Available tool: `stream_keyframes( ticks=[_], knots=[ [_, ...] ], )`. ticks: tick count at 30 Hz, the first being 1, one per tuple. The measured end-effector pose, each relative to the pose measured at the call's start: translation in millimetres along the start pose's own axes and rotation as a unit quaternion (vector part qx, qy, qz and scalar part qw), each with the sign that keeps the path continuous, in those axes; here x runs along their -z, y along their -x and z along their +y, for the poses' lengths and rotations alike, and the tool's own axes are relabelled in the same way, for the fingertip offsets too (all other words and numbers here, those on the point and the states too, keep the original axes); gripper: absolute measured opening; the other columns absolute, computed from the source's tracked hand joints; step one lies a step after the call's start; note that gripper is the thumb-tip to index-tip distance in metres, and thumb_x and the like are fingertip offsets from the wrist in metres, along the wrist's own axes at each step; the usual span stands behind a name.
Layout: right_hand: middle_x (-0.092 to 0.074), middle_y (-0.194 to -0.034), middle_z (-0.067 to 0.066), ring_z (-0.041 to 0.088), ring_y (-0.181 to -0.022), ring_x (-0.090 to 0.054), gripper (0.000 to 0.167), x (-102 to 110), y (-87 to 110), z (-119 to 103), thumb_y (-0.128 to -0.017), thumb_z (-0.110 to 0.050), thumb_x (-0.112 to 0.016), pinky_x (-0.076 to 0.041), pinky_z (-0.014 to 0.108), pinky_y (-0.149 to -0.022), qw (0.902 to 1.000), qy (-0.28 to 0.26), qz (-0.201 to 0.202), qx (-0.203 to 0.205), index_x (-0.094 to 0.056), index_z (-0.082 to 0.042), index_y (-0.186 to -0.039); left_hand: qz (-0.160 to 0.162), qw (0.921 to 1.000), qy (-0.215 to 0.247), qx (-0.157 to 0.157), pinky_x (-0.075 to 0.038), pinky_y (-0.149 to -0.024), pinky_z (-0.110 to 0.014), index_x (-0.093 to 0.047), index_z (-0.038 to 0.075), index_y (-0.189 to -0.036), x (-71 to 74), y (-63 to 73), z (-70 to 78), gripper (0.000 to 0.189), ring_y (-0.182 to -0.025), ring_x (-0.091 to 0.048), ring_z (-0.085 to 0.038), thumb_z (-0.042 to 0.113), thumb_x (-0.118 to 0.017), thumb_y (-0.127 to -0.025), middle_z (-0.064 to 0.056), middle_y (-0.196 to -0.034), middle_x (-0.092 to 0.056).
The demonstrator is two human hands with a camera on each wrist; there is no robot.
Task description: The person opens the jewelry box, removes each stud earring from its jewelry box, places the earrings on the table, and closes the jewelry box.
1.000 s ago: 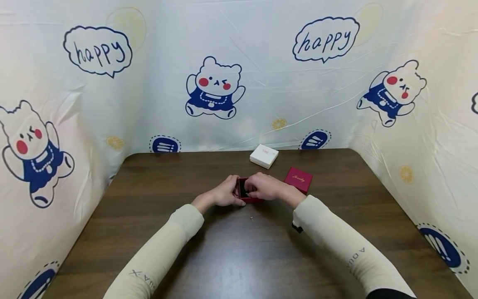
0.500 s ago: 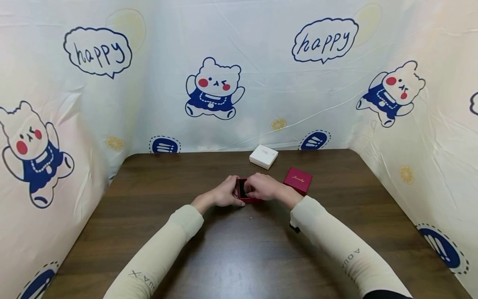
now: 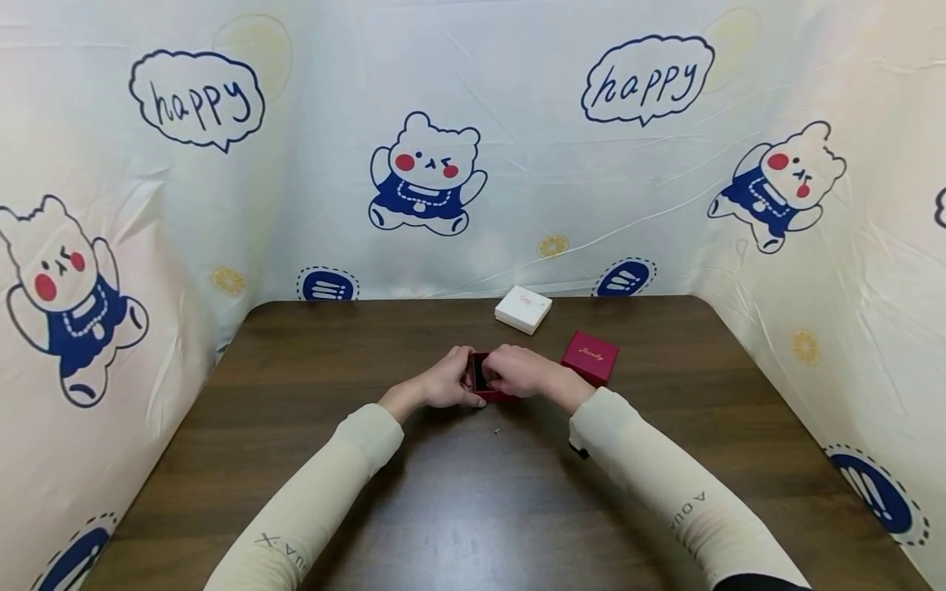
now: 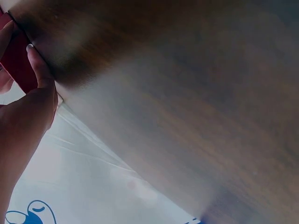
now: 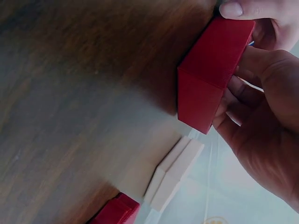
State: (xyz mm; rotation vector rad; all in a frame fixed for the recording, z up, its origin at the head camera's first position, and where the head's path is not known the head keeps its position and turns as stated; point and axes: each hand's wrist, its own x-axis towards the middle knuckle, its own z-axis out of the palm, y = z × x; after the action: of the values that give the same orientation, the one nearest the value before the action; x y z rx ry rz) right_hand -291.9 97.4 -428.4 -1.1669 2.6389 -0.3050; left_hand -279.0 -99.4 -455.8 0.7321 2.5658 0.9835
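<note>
An open red jewelry box (image 3: 497, 396) with a dark inside stands on the table between both hands. My left hand (image 3: 447, 379) grips its left side, thumb at the near corner; the left wrist view shows those fingers on a red wall (image 4: 19, 63). My right hand (image 3: 521, 371) bends over the box with its fingers down inside. Seen from the right wrist, the thumb and fingers reach past the red wall (image 5: 215, 51), and whatever their tips touch is hidden. A tiny shiny piece (image 3: 497, 432), too small to make out, lies nearer on the table.
To the right lies a red square box or lid (image 3: 591, 355) lettered "Jewelry", close to the right forearm. Behind is a white box (image 3: 523, 309) near the table's back edge. A printed cloth (image 3: 532, 164) hangs around the wooden table (image 3: 332, 345).
The right hand has shifted slightly and its fingers sit a little differently in the red box; the right forearm has drawn slightly left. The left hand and the box stay in place.
</note>
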Motion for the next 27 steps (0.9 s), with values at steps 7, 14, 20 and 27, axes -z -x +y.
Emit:
stream_keyframes(
  ticks=[7,14,20,27],
  knots=[
    [-0.063,-0.079,-0.002,0.013,-0.072,-0.057,0.008,-0.5,1.7,-0.5,-0.098,-0.006,-0.064,-0.051,0.029,-0.071,0.9998,-0.013,-0.008,0.012,-0.069,-0.01,-0.093,-0.002,1.0,0.003,0.0,-0.045,-0.084,-0.032,-0.042,-0.004,-0.135,-1.3,0.2,0.2,0.075,-0.102,-0.048,-0.022,0.018,-0.089,-0.081,-0.014,-0.118,-0.045],
    [-0.062,-0.081,-0.002,0.012,-0.073,-0.057,0.008,0.0,3.9,1.7,-0.1,-0.007,-0.063,-0.051,0.028,-0.07,0.9998,-0.016,-0.007,0.012,-0.067,-0.01,-0.093,-0.004,1.0,0.009,0.001,-0.046,-0.082,-0.031,-0.042,-0.004,-0.136,-0.5,-0.4,0.0,0.075,-0.1,-0.049,-0.021,0.018,-0.088,-0.081,-0.015,-0.119,-0.044],
    [-0.06,-0.082,-0.001,0.013,-0.075,-0.057,0.011,-0.1,6.1,2.1,-0.099,-0.005,-0.062,-0.051,0.029,-0.071,0.9995,-0.014,0.004,0.029,-0.065,-0.009,-0.09,-0.002,0.9999,0.013,0.002,-0.045,-0.081,-0.031,-0.043,-0.005,-0.133,-0.3,0.7,1.1,0.073,-0.099,-0.049,-0.022,0.017,-0.089,-0.081,-0.014,-0.115,-0.045],
    [-0.059,-0.083,0.0,0.015,-0.078,-0.056,0.009,4.2,8.5,3.2,-0.101,-0.007,-0.062,-0.052,0.031,-0.075,0.9998,-0.004,0.002,0.018,-0.067,-0.006,-0.094,-0.004,0.9999,0.013,0.004,-0.046,-0.081,-0.031,-0.04,-0.006,-0.138,0.5,0.8,1.3,0.079,-0.1,-0.05,-0.023,0.017,-0.089,-0.081,-0.016,-0.119,-0.044]
  ],
)
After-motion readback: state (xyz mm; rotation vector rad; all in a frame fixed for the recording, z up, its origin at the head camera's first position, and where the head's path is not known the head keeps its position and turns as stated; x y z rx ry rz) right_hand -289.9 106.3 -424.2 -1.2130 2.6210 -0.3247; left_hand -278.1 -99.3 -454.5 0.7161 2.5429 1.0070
